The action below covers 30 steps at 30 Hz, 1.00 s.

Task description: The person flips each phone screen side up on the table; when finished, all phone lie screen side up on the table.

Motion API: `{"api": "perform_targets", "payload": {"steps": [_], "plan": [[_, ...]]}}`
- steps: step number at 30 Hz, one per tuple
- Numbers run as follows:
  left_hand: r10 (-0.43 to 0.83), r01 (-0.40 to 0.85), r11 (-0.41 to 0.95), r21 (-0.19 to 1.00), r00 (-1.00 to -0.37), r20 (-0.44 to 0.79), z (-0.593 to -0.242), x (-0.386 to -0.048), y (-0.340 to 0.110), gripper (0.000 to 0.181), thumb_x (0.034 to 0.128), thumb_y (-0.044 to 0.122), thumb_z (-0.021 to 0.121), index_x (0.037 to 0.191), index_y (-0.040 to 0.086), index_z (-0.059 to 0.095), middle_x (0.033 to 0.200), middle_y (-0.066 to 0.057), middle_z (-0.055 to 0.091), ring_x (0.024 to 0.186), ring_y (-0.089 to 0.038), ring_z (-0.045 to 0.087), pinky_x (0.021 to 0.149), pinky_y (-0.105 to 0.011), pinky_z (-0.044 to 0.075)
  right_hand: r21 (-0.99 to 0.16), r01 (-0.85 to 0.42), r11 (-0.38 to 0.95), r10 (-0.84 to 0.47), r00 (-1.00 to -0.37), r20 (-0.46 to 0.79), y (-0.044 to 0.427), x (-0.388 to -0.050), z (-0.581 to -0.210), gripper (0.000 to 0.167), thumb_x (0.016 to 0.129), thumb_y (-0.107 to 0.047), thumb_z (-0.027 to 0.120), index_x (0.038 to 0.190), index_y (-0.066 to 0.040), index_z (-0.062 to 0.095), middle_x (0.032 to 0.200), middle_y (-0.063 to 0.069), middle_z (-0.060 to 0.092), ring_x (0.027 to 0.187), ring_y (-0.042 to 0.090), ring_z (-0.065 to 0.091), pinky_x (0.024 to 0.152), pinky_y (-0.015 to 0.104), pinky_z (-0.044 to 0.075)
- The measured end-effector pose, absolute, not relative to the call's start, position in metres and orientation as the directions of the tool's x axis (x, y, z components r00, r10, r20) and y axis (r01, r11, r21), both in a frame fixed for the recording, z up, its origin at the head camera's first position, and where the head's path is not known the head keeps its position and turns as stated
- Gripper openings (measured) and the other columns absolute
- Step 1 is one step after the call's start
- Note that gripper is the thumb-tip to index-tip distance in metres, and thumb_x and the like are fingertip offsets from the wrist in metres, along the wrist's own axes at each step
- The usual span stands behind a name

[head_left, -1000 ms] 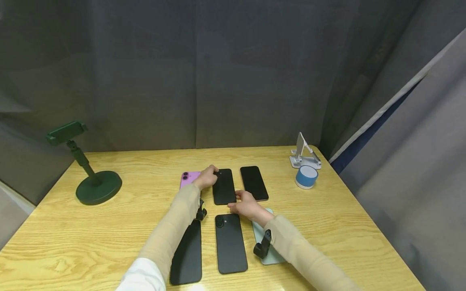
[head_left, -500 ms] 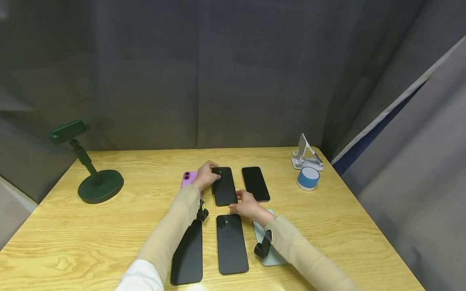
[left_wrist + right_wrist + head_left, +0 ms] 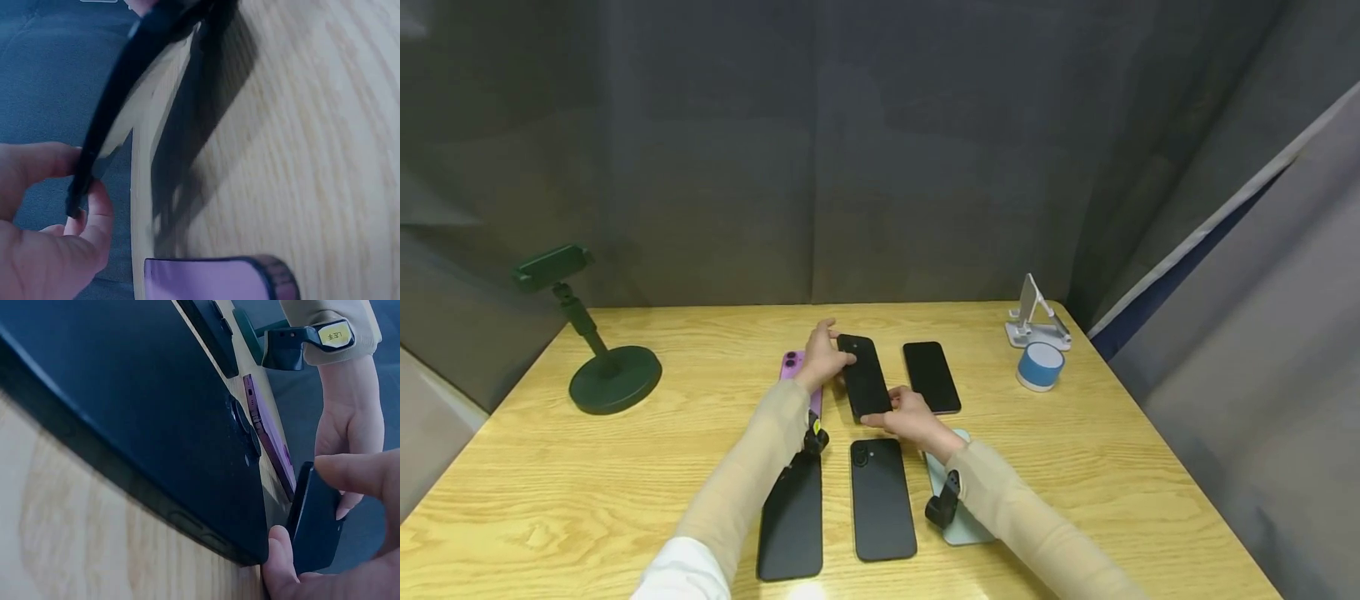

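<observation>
Both hands hold a black smartphone (image 3: 867, 379) at the back middle of the table. My left hand (image 3: 823, 358) pinches its far left corner between thumb and fingers, as the left wrist view shows on the phone (image 3: 112, 112). At its near end, my right hand (image 3: 914, 418) pinches it with thumb and fingers. The phone is raised off the wood, with a shadow beneath it. A purple phone (image 3: 792, 365) lies partly hidden under the left wrist. Nearer me lies a black phone with a camera bump (image 3: 884, 504), and a pale green phone (image 3: 964, 530) lies under the right forearm.
Another black phone (image 3: 932, 377) lies right of the held one, and one more dark phone (image 3: 792, 525) lies front left. A green stand (image 3: 615, 379) stands at left. Back right are a white folding phone stand (image 3: 1039, 335) and a blue-and-white round object (image 3: 1041, 367).
The black phone, which lay flat, has been lifted from the table and turned slightly. My left hand has moved a little farther back with its far end; the right hand's fingers close on its near end.
</observation>
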<state>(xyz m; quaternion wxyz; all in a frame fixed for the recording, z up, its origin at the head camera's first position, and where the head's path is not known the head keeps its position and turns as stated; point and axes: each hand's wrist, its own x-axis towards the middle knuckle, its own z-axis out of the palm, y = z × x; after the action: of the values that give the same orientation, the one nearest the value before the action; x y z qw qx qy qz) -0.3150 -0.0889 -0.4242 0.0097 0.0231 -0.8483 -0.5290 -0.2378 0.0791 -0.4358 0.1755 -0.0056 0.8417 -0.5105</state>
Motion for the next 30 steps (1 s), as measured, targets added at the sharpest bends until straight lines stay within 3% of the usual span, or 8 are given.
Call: {"api": "perform_targets", "payload": {"steps": [3, 10, 12, 18, 22, 26, 30], "plan": [[-0.044, -0.009, 0.433, 0.901, -0.999, 0.012, -0.424, -0.316, -0.089, 0.081, 0.0763, -0.001, 0.069, 0.147, 0.001, 0.029, 0.135, -0.023, 0.044, 0.121, -0.036, 0.046, 0.103, -0.044, 0.042, -0.868, 0.167, 0.467, -0.196, -0.938, -0.286, 0.078, -0.238, -0.435, 0.077, 0.082, -0.027, 0.075, 0.139, 0.008, 0.035, 0.137, 0.028, 0.041, 0.100, 0.027, 0.064, 0.087, 0.039, 0.054], [-0.042, 0.039, 0.446, 0.894, -0.997, 0.064, -0.424, -0.314, -0.087, 0.080, 0.0754, -0.002, 0.068, 0.147, 0.002, 0.031, 0.130, -0.022, 0.043, 0.110, -0.032, 0.047, 0.095, -0.041, 0.044, -0.847, 0.123, 0.516, -0.162, -0.958, -0.238, 0.075, -0.238, -0.436, 0.071, 0.079, -0.035, 0.077, 0.126, 0.009, 0.047, 0.117, 0.023, 0.054, 0.084, 0.021, 0.061, 0.072, 0.031, 0.053], [-0.040, 0.055, 0.451, 0.891, -0.996, 0.082, -0.423, -0.312, -0.086, 0.080, 0.0760, -0.002, 0.068, 0.147, 0.002, 0.031, 0.131, -0.022, 0.043, 0.106, -0.031, 0.048, 0.092, -0.040, 0.045, -0.829, 0.109, 0.548, -0.148, -0.963, -0.224, 0.074, -0.238, -0.436, 0.067, 0.079, -0.037, 0.076, 0.121, 0.008, 0.051, 0.113, 0.022, 0.054, 0.086, 0.024, 0.059, 0.072, 0.033, 0.052], [-0.038, 0.096, 0.446, 0.890, -0.991, 0.126, -0.417, -0.307, -0.083, 0.079, 0.0772, -0.003, 0.068, 0.147, 0.003, 0.031, 0.132, -0.021, 0.042, 0.091, -0.026, 0.053, 0.078, -0.032, 0.050, -0.800, 0.108, 0.591, -0.135, -0.964, -0.229, 0.072, -0.238, -0.435, 0.075, 0.079, -0.044, 0.074, 0.127, 0.007, 0.048, 0.127, 0.024, 0.044, 0.106, 0.031, 0.049, 0.089, 0.046, 0.047], [-0.028, 0.107, 0.420, 0.901, -0.991, 0.131, -0.415, -0.305, -0.081, 0.081, 0.0781, -0.003, 0.068, 0.148, 0.004, 0.027, 0.136, -0.021, 0.040, 0.092, -0.027, 0.056, 0.072, -0.029, 0.051, -0.826, 0.106, 0.554, -0.164, -0.959, -0.233, 0.072, -0.240, -0.435, 0.071, 0.080, -0.042, 0.074, 0.124, 0.007, 0.049, 0.116, 0.021, 0.054, 0.097, 0.028, 0.056, 0.082, 0.041, 0.050], [-0.028, 0.069, 0.382, 0.922, -0.996, 0.087, -0.417, -0.302, -0.081, 0.081, 0.0807, 0.001, 0.065, 0.150, 0.003, 0.024, 0.140, -0.021, 0.042, 0.103, -0.032, 0.058, 0.078, -0.033, 0.053, -0.871, 0.130, 0.473, -0.196, -0.949, -0.248, 0.074, -0.242, -0.435, 0.062, 0.082, -0.034, 0.075, 0.121, 0.007, 0.050, 0.094, 0.015, 0.063, 0.079, 0.021, 0.061, 0.067, 0.029, 0.051], [-0.009, 0.033, 0.341, 0.939, -0.999, 0.038, -0.421, -0.299, -0.082, 0.066, 0.0846, 0.007, 0.061, 0.145, 0.000, 0.035, 0.140, -0.021, 0.046, 0.112, -0.034, 0.059, 0.090, -0.040, 0.052, -0.874, 0.139, 0.465, -0.209, -0.943, -0.261, 0.076, -0.243, -0.436, 0.067, 0.083, -0.032, 0.074, 0.129, 0.008, 0.046, 0.094, 0.013, 0.063, 0.078, 0.019, 0.061, 0.068, 0.027, 0.050]]}}
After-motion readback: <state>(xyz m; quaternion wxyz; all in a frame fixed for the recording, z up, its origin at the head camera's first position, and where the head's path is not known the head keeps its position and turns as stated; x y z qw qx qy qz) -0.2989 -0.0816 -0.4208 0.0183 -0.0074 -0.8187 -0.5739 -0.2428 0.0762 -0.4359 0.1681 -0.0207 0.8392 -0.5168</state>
